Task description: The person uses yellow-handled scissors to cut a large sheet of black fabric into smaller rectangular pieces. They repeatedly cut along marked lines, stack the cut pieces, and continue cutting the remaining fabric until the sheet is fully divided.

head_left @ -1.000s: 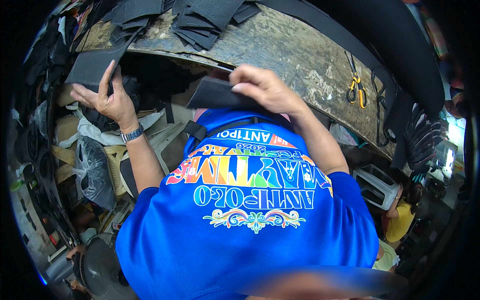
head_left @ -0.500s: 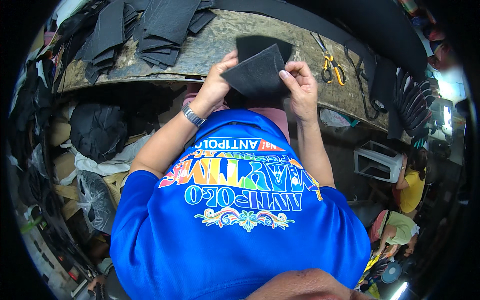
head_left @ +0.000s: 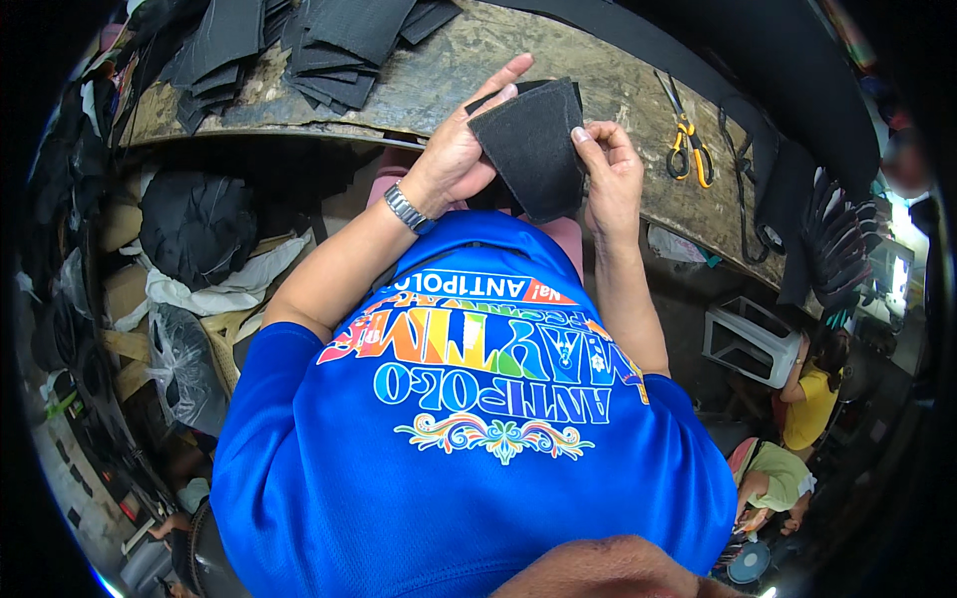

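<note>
R hand [head_left: 613, 179] pinches the right edge of a blk four-sided fabric piece [head_left: 530, 149] betw. thumb & bent forefinger; piece hangs betw. the two hands, tilted, its lowest corner toward the wearer's lap; L hand [head_left: 449, 159] is half open, forefinger stretched out past the piece's top, other fingertips partly hidden by it; a 2nd dark layer [head_left: 520, 90] peeks out behind, mostly covered, so can't tell if L fingers grip it; bench's [head_left: 618, 90] near edge passes behind both hands, its middle stretch blocked by them; bare, worn top lies beyond the fingertips, & more betw. R hand & the yellow-handled scissors [head_left: 684, 126] to its right; left of L hand, stacks of cut blk pieces [head_left: 344, 55] crowd the bench, far ends cut off by the dark rim; space under bench too dark to make out.
</note>
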### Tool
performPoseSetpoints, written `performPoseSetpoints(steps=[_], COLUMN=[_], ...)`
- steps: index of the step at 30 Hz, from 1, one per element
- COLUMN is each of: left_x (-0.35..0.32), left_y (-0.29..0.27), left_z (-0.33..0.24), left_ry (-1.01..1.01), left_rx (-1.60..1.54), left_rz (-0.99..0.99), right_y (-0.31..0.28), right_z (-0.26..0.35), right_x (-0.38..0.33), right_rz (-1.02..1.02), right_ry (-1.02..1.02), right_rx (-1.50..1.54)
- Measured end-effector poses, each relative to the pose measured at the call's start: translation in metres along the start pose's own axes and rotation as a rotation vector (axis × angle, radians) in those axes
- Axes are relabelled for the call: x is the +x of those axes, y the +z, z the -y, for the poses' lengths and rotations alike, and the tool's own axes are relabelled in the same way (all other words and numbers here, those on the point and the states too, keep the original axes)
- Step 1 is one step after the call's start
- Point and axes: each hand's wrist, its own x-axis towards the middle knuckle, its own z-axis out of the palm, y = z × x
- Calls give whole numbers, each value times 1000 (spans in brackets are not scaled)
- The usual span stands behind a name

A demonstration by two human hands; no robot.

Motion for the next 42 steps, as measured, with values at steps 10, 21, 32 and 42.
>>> performPoseSetpoints(steps=[10,21,32,42], left_x=[3,11,50,67], left_y=[-9,-10,-41,-57], left_z=[6,8,-31,-23], left_ry=[61,242,154,271], left_rx=[-260,376,186,207], left_rz=[24,-117,-214,-252], right_y=[15,23,11,-7], right_z=[-17,-18,-9,-32], right_x=[-4,1,25,23], right_rz=[-143,-144,94,0], right_ry=[-15,64,2,98], right_rx=[60,136,-131,-146])
